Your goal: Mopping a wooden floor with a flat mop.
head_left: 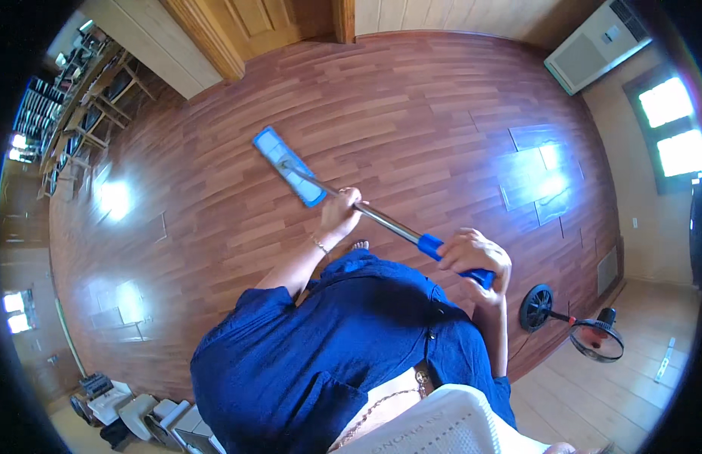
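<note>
A flat mop with a metal pole [392, 223] slants across in front of me. Its blue rectangular head [290, 167] lies on the wood-look floor, ahead and to the left. My left hand [342, 213] is closed around the pole partway down. Higher up, my right hand [478, 259] grips the blue handle at the pole's upper end, and the handle's tip shows below the palm. Part of the handle is hidden behind the right fingers.
A pedestal fan [597, 339] with a round black base stands at the right. A floor-standing air conditioner [597, 47] is at the far right. Chairs and desks [93, 113] line the far left; several pale chairs [143, 416] sit at lower left. A wooden door [267, 23] is ahead.
</note>
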Available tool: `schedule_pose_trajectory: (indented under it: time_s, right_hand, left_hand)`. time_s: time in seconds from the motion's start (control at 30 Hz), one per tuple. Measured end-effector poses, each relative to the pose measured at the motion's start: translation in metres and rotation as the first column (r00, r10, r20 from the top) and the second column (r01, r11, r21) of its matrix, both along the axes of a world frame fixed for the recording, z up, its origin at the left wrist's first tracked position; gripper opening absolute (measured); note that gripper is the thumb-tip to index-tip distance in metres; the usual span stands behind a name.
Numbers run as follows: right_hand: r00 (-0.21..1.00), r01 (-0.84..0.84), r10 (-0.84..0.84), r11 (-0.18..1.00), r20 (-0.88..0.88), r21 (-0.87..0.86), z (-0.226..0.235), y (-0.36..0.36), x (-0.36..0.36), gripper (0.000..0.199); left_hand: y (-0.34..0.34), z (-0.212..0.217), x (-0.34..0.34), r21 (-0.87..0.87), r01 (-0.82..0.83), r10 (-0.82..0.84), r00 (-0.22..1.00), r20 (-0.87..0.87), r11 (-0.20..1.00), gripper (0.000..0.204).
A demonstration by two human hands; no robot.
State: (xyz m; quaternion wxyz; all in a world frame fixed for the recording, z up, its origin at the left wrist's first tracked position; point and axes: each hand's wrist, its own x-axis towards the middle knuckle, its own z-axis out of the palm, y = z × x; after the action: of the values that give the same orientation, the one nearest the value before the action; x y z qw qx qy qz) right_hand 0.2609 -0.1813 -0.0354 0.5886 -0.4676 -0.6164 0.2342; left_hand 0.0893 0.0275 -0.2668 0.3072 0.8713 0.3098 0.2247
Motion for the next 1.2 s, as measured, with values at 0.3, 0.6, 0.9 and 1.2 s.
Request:
schedule_pose_trajectory:
  time_s: [0.3, 0.6, 0.9, 1.2]
  right_hand:
    - [0.922, -0.380, 0.348, 0.897, -0.172, -0.226, -0.030, 0.058, -0.028, 0.011]
    - [0.910, -0.394, 0.320, 0.866, -0.264, -0.307, -0.027, 0.068, -0.021, 0.007]
    - [0.993, -0.101, 0.085, 0.964, -0.076, -0.246, -0.001, -0.010, 0.019, 0.004]
    - [0.933, 0.348, -0.313, 0.911, 0.179, -0.223, -0.002, -0.135, 0.029, 0.008]
  left_hand:
    - [0.023, -0.033, -0.101, 0.050, -0.239, 0.238, 0.971, 0.037, 0.970, 0.027]
    - [0.023, -0.035, -0.109, 0.073, -0.224, 0.226, 0.974, -0.027, 0.972, 0.030]
    - [0.005, -0.008, -0.001, 0.050, 0.049, -0.046, 0.997, -0.062, 0.998, 0.021]
    - [-0.071, -0.037, 0.154, 0.042, 0.340, -0.342, 0.937, 0.069, 0.940, 0.021]
